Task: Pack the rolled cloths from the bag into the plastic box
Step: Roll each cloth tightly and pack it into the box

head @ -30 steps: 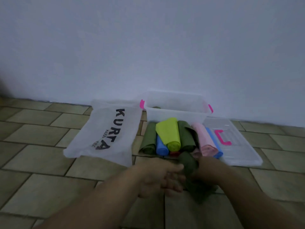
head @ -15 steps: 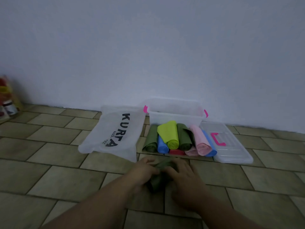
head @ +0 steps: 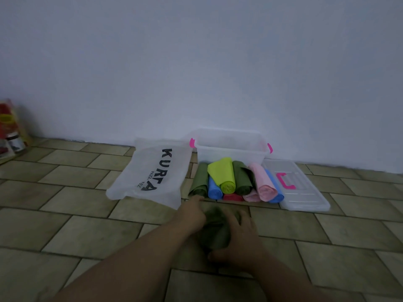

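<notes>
A dark green cloth (head: pixel 214 229) lies bunched on the floor tiles between my hands. My left hand (head: pixel 193 211) holds its left side and my right hand (head: pixel 239 238) grips its right side, thumb under the near end. Beyond them a pile of rolled cloths (head: pixel 227 178), green, blue, lime, pink and red, lies on the floor in front of the clear plastic box (head: pixel 231 146) with pink clips. The white bag (head: pixel 152 173) printed KURTA lies flat to the left of the pile.
The box's clear lid (head: pixel 298 188) with a pink handle lies on the floor right of the pile. A white wall runs just behind the box. Jars and packets (head: pixel 11 131) stand at the far left edge.
The green cloth was drawn back from the pile toward me. Both hands have closed around it on the floor, and the view has dropped slightly.
</notes>
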`<state>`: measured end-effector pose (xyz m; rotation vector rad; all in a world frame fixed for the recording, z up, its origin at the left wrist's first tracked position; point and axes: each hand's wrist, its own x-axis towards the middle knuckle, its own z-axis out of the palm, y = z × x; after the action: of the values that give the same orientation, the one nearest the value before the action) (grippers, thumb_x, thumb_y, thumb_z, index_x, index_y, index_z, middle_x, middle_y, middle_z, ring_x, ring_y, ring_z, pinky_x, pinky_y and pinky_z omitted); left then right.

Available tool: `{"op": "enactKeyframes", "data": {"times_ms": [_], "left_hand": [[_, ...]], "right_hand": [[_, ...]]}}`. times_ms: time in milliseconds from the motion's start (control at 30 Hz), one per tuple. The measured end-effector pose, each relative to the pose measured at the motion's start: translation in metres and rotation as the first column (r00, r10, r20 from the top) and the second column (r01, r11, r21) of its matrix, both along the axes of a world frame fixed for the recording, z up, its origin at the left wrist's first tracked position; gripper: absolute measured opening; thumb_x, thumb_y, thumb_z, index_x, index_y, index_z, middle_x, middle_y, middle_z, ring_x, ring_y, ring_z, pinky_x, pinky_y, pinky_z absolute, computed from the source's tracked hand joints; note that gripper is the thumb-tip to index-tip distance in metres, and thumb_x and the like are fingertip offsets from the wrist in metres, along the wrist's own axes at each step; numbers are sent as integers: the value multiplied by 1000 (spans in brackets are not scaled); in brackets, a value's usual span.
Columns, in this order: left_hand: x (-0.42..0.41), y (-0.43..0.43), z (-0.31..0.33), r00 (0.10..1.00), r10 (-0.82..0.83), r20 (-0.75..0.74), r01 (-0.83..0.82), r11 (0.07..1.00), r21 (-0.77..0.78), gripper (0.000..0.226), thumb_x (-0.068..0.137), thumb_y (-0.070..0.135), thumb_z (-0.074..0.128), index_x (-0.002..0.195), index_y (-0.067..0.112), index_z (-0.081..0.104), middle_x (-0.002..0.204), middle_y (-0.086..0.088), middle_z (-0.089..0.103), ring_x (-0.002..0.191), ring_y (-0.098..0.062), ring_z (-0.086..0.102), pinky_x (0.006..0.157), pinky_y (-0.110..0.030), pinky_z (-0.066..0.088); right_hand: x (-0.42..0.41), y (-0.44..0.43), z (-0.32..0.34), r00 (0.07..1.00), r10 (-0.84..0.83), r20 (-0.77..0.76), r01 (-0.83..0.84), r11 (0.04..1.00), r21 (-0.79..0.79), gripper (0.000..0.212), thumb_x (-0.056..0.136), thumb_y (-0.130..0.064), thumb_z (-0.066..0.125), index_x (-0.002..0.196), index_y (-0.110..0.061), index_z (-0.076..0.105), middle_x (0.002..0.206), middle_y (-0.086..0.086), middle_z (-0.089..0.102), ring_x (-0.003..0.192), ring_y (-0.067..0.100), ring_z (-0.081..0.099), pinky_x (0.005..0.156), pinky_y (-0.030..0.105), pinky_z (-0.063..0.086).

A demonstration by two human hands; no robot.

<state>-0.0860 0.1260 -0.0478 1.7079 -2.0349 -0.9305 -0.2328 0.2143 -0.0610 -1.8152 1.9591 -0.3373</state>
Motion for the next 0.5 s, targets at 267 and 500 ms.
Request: {"op": "enactKeyframes", "data": {"times_ms": [267,500], "left_hand": [[-8,27,10,937,-322,138,346,790,-506,48,82,13,44,129,17,53,128,-5,54,113,-22,52,94,-33,43],[-8,20,-11,723,-533,439,595,804,-4,57,97,16,38,150,29,22,158,3,18,141,-21,24,112,-36,24]], "right_hand": [[-23,14,-12,999,29,14,-28,998,-49,125,50,-68,74,149,-35,6,156,1,-15,145,27,2,115,42,25],[-14,6,-11,999,-30,-15,30,999,-21,123,41,-77,69,144,-37,13,157,10,-7,145,30,3,112,43,28]]}}
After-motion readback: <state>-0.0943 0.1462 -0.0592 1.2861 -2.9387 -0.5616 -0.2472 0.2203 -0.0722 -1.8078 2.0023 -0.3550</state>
